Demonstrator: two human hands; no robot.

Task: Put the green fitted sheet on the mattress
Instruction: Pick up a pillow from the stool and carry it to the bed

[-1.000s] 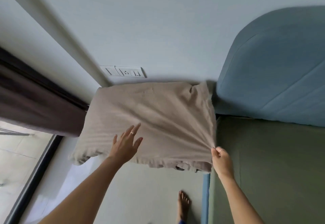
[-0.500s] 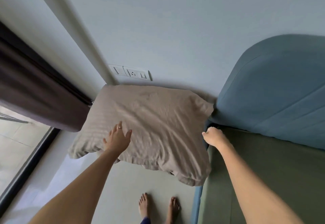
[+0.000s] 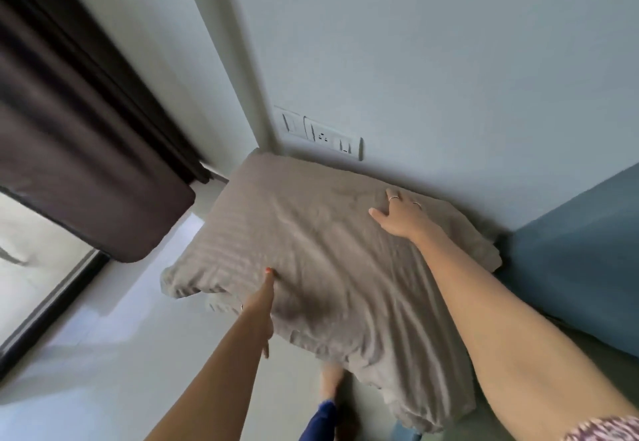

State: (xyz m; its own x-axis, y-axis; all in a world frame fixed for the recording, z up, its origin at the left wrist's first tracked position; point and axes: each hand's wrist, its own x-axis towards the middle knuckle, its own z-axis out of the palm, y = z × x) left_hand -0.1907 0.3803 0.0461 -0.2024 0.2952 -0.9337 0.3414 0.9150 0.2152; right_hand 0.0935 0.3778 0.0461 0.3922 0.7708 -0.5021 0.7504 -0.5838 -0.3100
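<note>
Wall (image 3: 449,43) fills upper right of frame, pale blue-grey. Dark curtain (image 3: 69,129) upper left, hanging over a window. Beige pillow (image 3: 328,267) mid-frame, back edge against the wall, under the switch plate (image 3: 318,134). Blue headboard (image 3: 581,250) at right edge. Green fitted sheet (image 3: 587,354): only a dim strip shows lower right, under the right forearm, below the headboard; mostly hidden. Right hand (image 3: 401,217) flat on the pillow's far right part, fingers spread, gripping nothing. Left hand (image 3: 261,302) at the pillow's near left edge, thumb on top; fingers hidden, grip can't be confirmed. Bare foot (image 3: 332,382) on the floor, bottom centre, blurred.
</note>
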